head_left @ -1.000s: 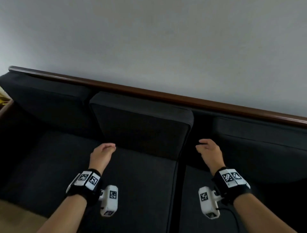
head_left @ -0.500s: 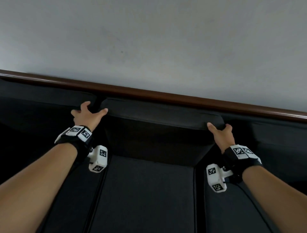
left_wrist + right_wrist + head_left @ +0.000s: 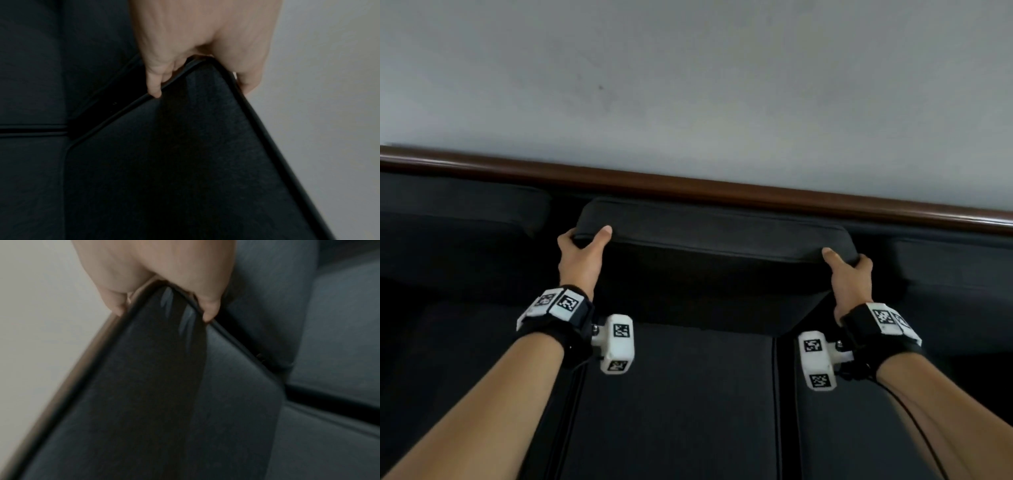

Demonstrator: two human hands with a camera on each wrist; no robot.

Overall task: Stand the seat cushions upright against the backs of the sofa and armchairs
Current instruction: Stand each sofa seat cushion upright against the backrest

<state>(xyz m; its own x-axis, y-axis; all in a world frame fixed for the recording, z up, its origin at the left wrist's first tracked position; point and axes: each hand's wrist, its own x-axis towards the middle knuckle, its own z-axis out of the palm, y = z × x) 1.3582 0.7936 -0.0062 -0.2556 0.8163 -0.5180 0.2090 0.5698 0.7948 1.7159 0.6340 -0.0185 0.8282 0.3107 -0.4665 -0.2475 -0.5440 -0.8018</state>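
two hands (image 3: pixel 580 255) (image 3: pixel 851 274), one upright cushion (image 3: pixel 715 236)

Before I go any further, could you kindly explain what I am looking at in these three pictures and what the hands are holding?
There is no machine here: a person works with two bare hands and wears three cameras. The wide picture comes from a camera on the head, looking down at a dark sofa with a wooden top rail against a grey wall. The white blocks with black patterns strapped at the wrists hold the other two cameras, which look along each hand. The left hand and the right hand each grip an upper corner of the middle dark cushion, which stands against the sofa back. In the wrist pictures the fingers and thumb curl round its piped edge. Flat seat cushions lie below.
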